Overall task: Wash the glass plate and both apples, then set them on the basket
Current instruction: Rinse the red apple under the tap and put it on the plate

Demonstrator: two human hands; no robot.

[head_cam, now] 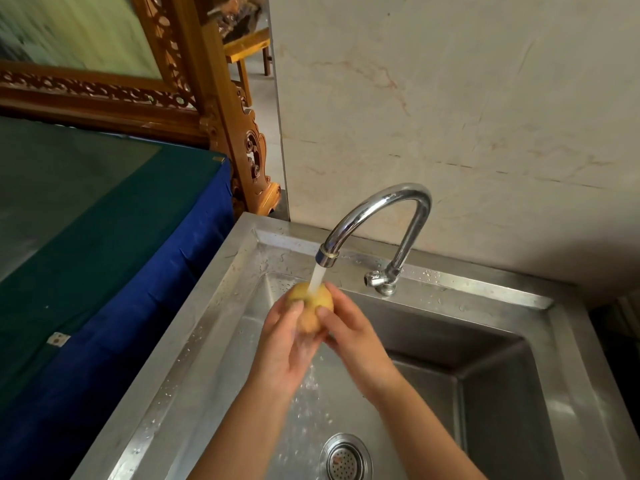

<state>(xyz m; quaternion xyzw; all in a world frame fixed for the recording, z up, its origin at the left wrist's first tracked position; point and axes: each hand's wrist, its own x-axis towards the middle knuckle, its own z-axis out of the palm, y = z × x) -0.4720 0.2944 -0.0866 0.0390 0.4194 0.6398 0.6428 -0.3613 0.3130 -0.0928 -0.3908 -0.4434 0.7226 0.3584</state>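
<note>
Head view. An apple (309, 306) sits directly under the tap (377, 216) stream, clasped between both hands over the sink (485, 358): left hand (287, 344) cupping its left side, right hand (349, 334) its right, fingers curled closed on it. Plate and basket lie outside the view. Wet steel basin, drain (345, 459) below; marbled wall (450, 98) behind.

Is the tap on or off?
On. Water pours from the tap onto the apple held by the left hand and right hand.

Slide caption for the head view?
Both hands, left hand and right hand, hold a yellow apple under the running faucet.
</note>
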